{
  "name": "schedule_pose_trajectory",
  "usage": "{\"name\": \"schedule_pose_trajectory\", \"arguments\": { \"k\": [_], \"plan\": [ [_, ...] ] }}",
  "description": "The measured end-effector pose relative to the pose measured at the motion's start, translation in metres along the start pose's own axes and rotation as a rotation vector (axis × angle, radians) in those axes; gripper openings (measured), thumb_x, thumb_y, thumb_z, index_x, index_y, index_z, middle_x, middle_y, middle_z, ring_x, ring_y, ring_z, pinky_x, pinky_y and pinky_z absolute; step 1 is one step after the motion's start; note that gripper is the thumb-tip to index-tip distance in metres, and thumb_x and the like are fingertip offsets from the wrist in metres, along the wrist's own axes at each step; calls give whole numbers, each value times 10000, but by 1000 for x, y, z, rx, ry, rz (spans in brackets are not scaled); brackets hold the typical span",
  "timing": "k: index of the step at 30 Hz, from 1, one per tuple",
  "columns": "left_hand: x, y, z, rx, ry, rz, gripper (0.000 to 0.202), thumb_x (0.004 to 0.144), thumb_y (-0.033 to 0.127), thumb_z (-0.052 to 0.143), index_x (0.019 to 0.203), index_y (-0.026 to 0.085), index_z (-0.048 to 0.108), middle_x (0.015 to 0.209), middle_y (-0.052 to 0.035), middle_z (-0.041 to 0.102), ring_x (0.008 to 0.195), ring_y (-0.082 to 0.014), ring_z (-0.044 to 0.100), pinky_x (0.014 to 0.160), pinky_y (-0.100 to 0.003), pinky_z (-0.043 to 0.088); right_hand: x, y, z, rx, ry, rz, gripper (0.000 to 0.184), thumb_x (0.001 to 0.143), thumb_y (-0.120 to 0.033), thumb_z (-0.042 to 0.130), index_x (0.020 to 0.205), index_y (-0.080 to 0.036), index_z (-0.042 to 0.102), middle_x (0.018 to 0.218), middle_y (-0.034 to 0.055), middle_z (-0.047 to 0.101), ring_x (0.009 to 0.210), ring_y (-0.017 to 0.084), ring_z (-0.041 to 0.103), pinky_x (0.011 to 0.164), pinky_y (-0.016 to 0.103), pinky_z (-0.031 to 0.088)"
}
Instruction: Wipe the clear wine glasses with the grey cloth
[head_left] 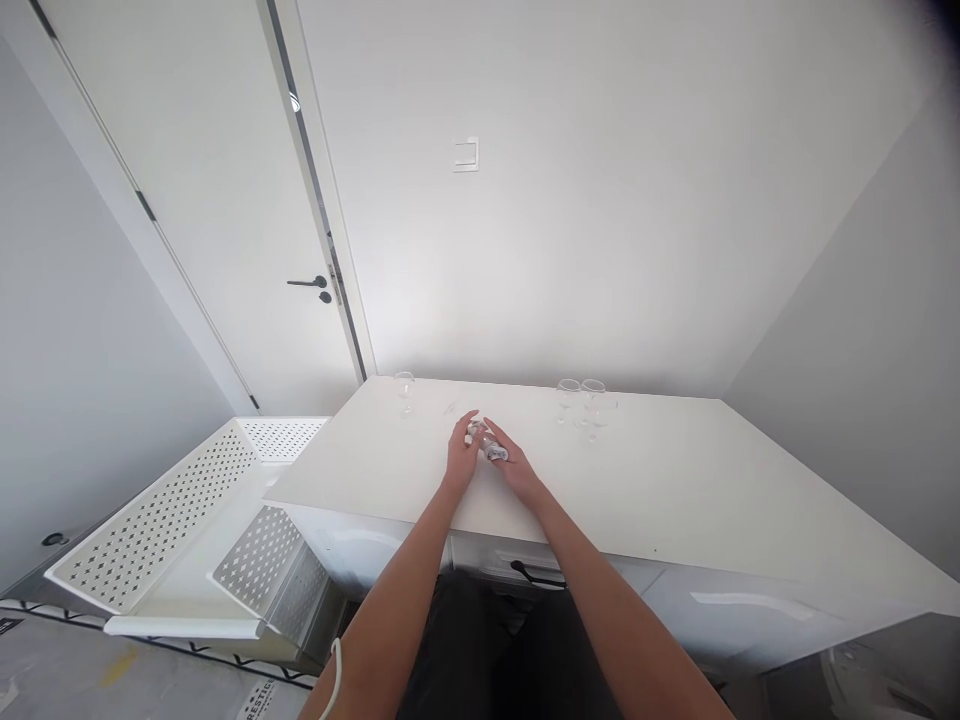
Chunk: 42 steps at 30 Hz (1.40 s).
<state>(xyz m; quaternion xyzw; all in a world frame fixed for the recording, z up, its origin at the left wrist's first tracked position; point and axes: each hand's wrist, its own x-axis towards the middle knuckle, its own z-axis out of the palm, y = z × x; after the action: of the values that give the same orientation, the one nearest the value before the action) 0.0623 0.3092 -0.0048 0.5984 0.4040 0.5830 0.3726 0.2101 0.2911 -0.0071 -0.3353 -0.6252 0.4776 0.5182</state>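
Observation:
Close together above the cabinet top, my left hand (463, 448) and my right hand (516, 467) are both closed around a small tilted piece that looks like a clear glass (494, 452). Its round end points toward me, over my right palm. A white bit (473, 431), perhaps cloth or paper, shows by my left fingers; its exact kind is too small to tell. Beyond my hands to the right stand several stemmed glasses, among them a clear wine glass (568, 388). Another stemmed glass (405, 388) stands at the back left.
The white cabinet top (660, 480) meets the wall behind. A small clear item (450, 408) lies near the back. A black drawer handle (536, 574) sticks out at the front. Left of the cabinet is a white perforated rack (161, 500), with a door (195, 180) behind it.

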Motion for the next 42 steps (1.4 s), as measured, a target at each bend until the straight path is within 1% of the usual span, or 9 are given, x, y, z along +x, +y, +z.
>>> {"name": "schedule_pose_trajectory", "arguments": {
  "k": [7, 11, 16, 22, 27, 32, 35, 39, 42],
  "plan": [
    [4, -3, -3, -32, -99, 80, 486, 974, 550, 554, 1336, 234, 628, 1417, -125, 607, 1258, -275, 574, 1049, -424, 467, -1, -6, -13, 351, 90, 186, 845, 789, -299, 732, 1567, -364, 409, 1139, 28, 734, 1046, 263, 685, 1000, 475, 511],
    [5, -3, -2, -66, -103, 89, 440, 991, 536, 533, 1302, 253, 659, 1462, -104, 573, 1401, -281, 476, 1184, -454, 354, 0, -5, -13, 366, 53, 151, 678, 774, -308, 750, 1432, -357, 591, 1285, 45, 697, 1145, 292, 656, 989, 469, 515],
    [4, -2, -2, -41, -69, -12, 416, 939, 549, 617, 1234, 268, 700, 1331, -117, 602, 1127, -256, 628, 979, -416, 518, 0, -1, -7, 193, 107, 76, 599, 797, -312, 711, 1391, -347, 637, 1375, 17, 664, 1275, 296, 572, 1107, 481, 424],
    [0, 8, -4, -145, -199, 15, 505, 916, 524, 659, 1332, 240, 621, 1200, -90, 664, 916, -198, 648, 848, -352, 536, -3, -5, -16, 420, 96, 153, 818, 775, -317, 753, 1536, -388, 459, 1103, 10, 722, 1017, 248, 676, 952, 437, 537],
    [1, 7, -3, -184, -229, 5, 510, 928, 506, 649, 1346, 220, 582, 1056, -78, 683, 859, -195, 654, 850, -365, 538, -1, -6, -19, 509, 76, 135, 703, 880, -490, 680, 1535, -359, 460, 1247, 63, 681, 1048, 269, 678, 928, 468, 551],
    [3, 3, -3, -166, -168, 56, 441, 912, 443, 675, 1298, 247, 590, 1337, -100, 603, 1111, -237, 644, 962, -381, 516, -3, -6, -11, 156, 35, 7, 590, 816, -395, 770, 1384, -350, 618, 1368, 40, 622, 1133, 250, 599, 934, 376, 507],
    [2, 5, -5, -179, -202, 39, 435, 916, 443, 679, 1296, 241, 611, 1289, -97, 634, 1085, -238, 651, 965, -386, 515, -4, -7, -10, 61, 62, -38, 609, 812, -389, 781, 1391, -335, 603, 1232, 44, 657, 982, 209, 596, 826, 331, 507],
    [1, 8, -4, -167, -187, 19, 392, 937, 499, 649, 1208, 220, 699, 1386, -130, 608, 1253, -303, 596, 1022, -433, 507, -1, -1, -15, 149, 290, -28, 523, 782, -426, 809, 1262, -289, 656, 945, 9, 630, 769, 152, 549, 675, 275, 474],
    [1, 8, -3, -132, -208, 47, 373, 942, 517, 636, 1137, 222, 754, 1444, -151, 580, 1519, -368, 328, 1040, -456, 513, 4, 5, -21, 305, 536, -34, 517, 762, -448, 821, 1221, -287, 647, 931, 1, 598, 781, 145, 563, 658, 259, 480]
  ]
}}
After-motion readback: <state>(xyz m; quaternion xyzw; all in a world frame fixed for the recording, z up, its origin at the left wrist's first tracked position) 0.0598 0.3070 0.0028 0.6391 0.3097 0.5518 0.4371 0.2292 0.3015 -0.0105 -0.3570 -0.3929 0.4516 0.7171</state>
